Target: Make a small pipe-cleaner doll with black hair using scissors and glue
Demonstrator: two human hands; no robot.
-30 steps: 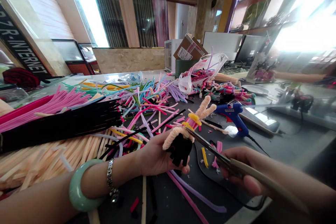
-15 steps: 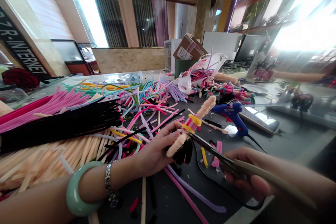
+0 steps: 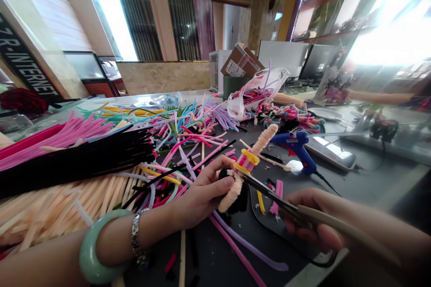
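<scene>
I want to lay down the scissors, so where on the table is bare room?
Grey tabletop shows between phone, gun cord and right forearm. Crowded: pipe cleaners left of and beyond the left hand.

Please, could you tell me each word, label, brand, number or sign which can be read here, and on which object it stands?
"R-INTERNET": white letters on the long black slanted sign at the far left; what comes before is unclear.
White paper label on the brown cardboard box: too small to read.
Small pale label on the blue plastic glue gun: too small to read.
</scene>
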